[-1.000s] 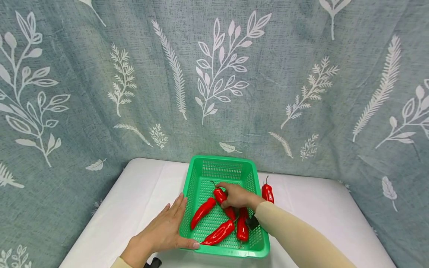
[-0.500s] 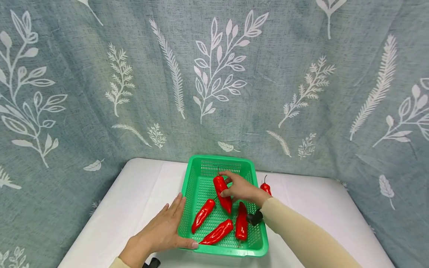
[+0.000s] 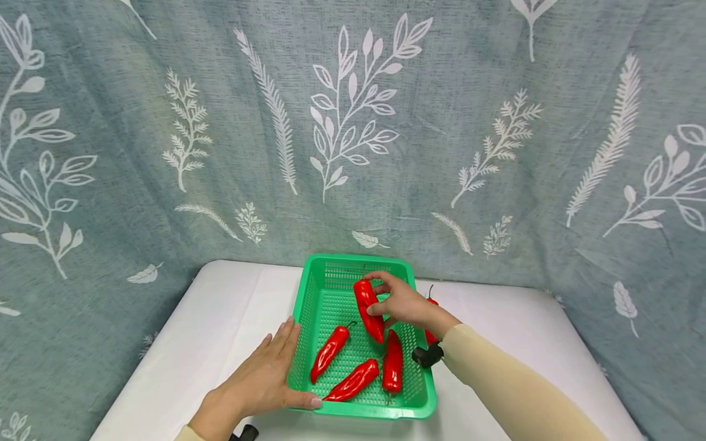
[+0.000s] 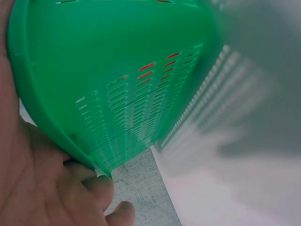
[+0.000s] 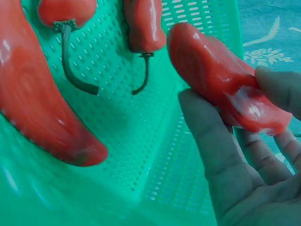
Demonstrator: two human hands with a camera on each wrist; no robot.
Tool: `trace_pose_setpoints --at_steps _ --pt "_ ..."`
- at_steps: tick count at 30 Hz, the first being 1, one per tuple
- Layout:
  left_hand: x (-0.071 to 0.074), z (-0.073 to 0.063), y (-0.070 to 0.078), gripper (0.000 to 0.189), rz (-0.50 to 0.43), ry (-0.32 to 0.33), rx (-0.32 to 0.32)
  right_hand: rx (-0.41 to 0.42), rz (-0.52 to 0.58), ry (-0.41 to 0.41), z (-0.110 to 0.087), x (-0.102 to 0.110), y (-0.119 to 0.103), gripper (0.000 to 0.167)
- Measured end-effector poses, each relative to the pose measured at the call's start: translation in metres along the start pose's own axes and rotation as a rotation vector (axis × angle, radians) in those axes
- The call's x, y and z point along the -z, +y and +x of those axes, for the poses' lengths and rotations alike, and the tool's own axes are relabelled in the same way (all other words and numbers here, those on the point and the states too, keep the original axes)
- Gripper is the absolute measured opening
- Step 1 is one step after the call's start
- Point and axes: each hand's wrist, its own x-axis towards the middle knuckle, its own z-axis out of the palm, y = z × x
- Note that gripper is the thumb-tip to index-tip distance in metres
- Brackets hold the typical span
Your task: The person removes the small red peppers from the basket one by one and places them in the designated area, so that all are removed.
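Note:
My right hand (image 3: 405, 303) holds a red chili pepper (image 3: 366, 306) between thumb and fingers, over the back right part of a green plastic basket (image 3: 358, 411). In the right wrist view the held pepper (image 5: 211, 66) is glossy, gripped along its length and raised above the basket floor. Three more red peppers lie inside: one at the left (image 3: 330, 354), one at the front (image 3: 353, 381) and one at the right (image 3: 393, 364). My left hand (image 3: 259, 376) rests on the basket's front left corner, fingers extended along the left rim and thumb on the front rim.
Another red pepper (image 3: 431, 337) lies outside the basket, by its right wall, partly hidden behind my right wrist. The basket stands on a white-covered table (image 3: 231, 318). A grey-green curtain (image 3: 386, 153) with white leaf prints hangs behind and at both sides.
My right hand has lifted its pepper from among the others, moving it up and toward the back of the basket. The left hand keeps its place on the rim. The head view has shifted slightly.

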Motion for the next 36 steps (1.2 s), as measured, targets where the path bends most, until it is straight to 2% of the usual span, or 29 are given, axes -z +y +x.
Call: trace_pose_setpoints --at_steps 12,21,28,36 --pt "0.000 -0.001 0.003 0.146 0.044 0.010 -0.008 0.022 -0.051 0.143 -0.022 0.007 -0.006 0.070" --pt "0.000 0.000 0.004 0.145 0.036 0.011 -0.008 0.053 -0.025 0.165 -0.036 0.019 -0.004 0.070" --pt "0.000 0.000 0.004 0.146 0.036 0.013 -0.002 0.062 -0.083 0.220 -0.047 0.032 -0.004 0.070" --pt "-0.001 0.000 0.005 0.146 0.039 0.016 -0.001 0.047 -0.071 0.270 -0.059 0.048 -0.003 0.073"
